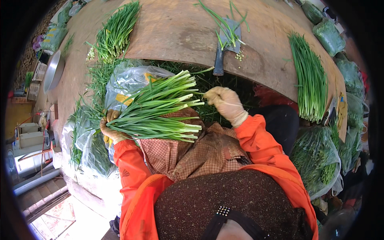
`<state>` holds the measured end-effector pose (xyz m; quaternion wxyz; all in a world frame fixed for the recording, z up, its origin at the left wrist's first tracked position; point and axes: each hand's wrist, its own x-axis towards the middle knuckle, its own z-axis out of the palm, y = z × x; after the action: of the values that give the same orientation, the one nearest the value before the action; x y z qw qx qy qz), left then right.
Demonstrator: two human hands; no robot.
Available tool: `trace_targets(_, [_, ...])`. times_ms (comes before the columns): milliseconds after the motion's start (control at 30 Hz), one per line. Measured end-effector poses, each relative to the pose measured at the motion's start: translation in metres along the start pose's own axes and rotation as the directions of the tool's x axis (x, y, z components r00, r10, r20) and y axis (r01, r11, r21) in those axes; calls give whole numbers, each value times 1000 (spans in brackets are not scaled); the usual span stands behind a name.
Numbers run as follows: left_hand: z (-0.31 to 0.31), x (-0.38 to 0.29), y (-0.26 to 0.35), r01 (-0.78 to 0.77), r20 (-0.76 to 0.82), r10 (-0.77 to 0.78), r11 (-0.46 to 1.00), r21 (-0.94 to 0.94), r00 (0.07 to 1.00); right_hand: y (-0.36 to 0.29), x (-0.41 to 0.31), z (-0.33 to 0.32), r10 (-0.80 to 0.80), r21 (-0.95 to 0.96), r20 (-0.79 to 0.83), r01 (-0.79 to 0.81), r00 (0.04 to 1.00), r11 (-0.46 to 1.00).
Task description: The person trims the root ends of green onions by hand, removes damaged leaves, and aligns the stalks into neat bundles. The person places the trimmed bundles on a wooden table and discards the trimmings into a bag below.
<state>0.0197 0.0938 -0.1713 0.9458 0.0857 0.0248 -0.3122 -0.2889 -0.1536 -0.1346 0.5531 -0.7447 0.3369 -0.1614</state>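
My left hand (112,126), in a stained glove, grips a bunch of garlic chives (162,111) near its leafy end. The pale cut ends fan out to the right above a checked apron (192,153). My right hand (226,105), in a thin, light glove, is beside those ends with its fingers curled. One thin stalk reaches from the bunch to its fingertips and appears pinched there. Beyond it, a cleaver (219,61) lies on the wooden board (171,33), its dark handle towards me and several loose chives (229,34) across its blade.
Chive bundles lie at the board's back left (117,33) and right (310,81). Clear plastic bags (132,78) and loose trimmings (97,78) crowd the left. A filled bag (315,159) stands at right, with more bagged greens (328,36) beyond. A metal basin (54,72) is far left.
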Motion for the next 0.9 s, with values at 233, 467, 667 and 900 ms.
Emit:
trace_targets(233, [4, 1, -4, 31, 24, -30, 998, -47, 999, -30, -14, -3, -746, -437, 95, 701, 659, 564])
trace_targets(467, [18, -5, -13, -24, -50, 26, 999, 47, 998, -50, -7, 37, -714, -575, 120, 634, 690, 516])
trace_targets(667, [24, -5, -14, -54, -81, 67, 986, 155, 994, -48, -12, 37, -478, -204, 119, 493, 870, 846])
trace_targets(900, [22, -3, -13, -84, 19, 82, 982, 170, 996, -49, -20, 15, -409, -169, 166, 434, 897, 885])
